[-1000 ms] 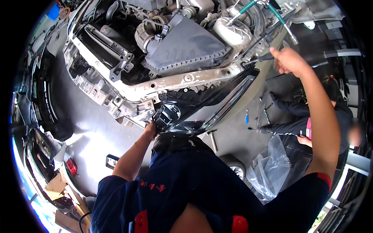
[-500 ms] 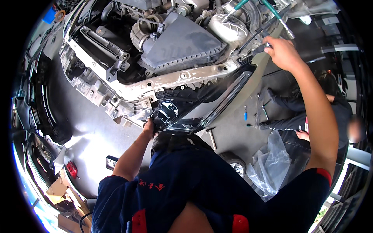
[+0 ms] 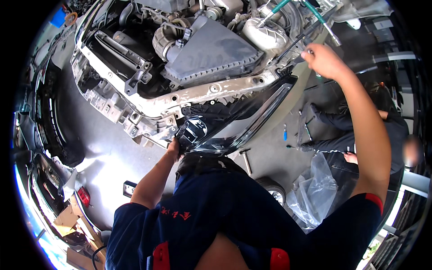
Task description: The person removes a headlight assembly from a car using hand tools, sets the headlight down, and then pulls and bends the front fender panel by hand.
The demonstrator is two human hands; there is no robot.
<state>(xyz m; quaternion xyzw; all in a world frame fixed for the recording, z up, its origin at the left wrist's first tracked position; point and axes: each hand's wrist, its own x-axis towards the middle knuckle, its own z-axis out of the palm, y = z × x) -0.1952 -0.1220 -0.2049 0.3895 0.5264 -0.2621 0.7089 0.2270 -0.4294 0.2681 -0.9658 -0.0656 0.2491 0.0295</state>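
A car headlight with a clear lens and black housing sits at the front corner of an opened-up car. My left hand grips the lower inner end of the headlight, its fingertips hidden by the housing. At the upper right, beside the fender, my right hand is closed round a dark-handled tool; the hand covers most of it, so its kind cannot be told. Below that hand runs the fender edge, near the headlight's outer tip. A pale, scuffed front crossmember runs behind the headlight.
A black air filter box fills the engine bay's middle. Green-handled tools lie over the far side. On the floor are a hammer, a wheel, plastic sheeting and a blue-handled tool. A co-worker sits at right.
My right hand has shifted slightly and turned at the fender, and less of its tool shows. My left hand stays at the headlight's inner end.
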